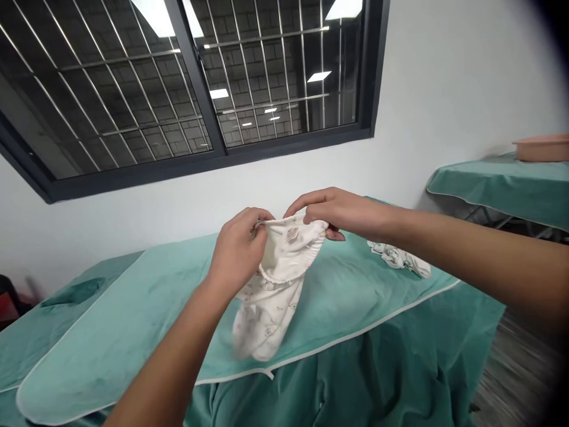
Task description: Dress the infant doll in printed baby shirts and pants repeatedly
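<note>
Small white baby pants (278, 296) with a faint print hang above the covered table, their gathered elastic waist opened toward me. A small label shows inside the waist. My left hand (242, 246) is closed on the left side of the waistband, thumb toward me. On the opposite side, my right hand (335, 212) grips the waistband, with some of its fingers hidden behind the cloth. One leg of the pants dangles low and looks blurred at its left edge.
A green cloth (173, 284) with pale edging covers the table. Another printed white garment (398, 259) lies bunched behind my right forearm. At the right stands a second green-covered table (493, 181) bearing a pink basin (542, 148). A barred window (222, 151) is set in the wall ahead.
</note>
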`<state>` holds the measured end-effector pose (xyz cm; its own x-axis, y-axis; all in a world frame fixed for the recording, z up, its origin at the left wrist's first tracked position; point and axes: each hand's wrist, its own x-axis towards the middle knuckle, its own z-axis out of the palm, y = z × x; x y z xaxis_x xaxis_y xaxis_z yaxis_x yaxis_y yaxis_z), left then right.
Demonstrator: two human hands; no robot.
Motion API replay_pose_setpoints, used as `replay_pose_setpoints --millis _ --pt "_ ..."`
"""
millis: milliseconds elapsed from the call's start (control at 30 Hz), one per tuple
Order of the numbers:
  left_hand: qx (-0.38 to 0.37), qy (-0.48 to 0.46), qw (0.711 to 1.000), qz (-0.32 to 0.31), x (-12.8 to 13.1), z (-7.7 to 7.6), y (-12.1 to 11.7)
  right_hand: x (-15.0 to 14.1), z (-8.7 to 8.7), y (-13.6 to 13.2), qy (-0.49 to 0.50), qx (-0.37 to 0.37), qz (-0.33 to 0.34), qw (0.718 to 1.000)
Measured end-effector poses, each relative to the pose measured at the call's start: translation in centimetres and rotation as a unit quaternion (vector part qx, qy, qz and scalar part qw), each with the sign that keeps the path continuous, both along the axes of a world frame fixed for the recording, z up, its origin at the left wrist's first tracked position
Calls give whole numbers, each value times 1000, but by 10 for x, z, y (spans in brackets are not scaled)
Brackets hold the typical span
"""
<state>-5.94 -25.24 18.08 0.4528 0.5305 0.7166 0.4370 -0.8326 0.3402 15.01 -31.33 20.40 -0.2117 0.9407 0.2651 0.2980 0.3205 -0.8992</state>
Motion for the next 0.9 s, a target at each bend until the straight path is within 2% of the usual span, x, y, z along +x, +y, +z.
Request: replay_pose_setpoints --millis 100,200,267,367,467,533,633,700,800,900 --pt "-7 -9 1000 14 2 -5 6 0 -9 4 63 -25 33 997" --pt "-62 -75 995 6 10 -18 3 -1 -23 11 109 -13 37 993" --pt "-132 -107 985 -36 17 -31 -1 -1 -32 17 130 -16 54 990" --pt "-265 -102 953 -109 25 -51 -4 0 -43 23 132 -23 90 987" --pt "-354 -59 924 -135 27 -63 -1 3 -51 28 58 9 84 995" --pt "-381 -41 912 -148 24 -63 3 7 -54 32 -57 56 30 996" --pt "-400 -57 902 -151 18 -56 8 13 -57 35 -242 136 -50 959" --pt "-419 -64 892 -156 14 -48 9 15 -57 34 -287 175 -71 939" --pt "-478 -44 857 -189 8 -38 4 14 -51 28 -227 203 -78 949" --pt "-498 28 837 -226 2 -30 -1 8 -42 18 -96 134 -53 985"
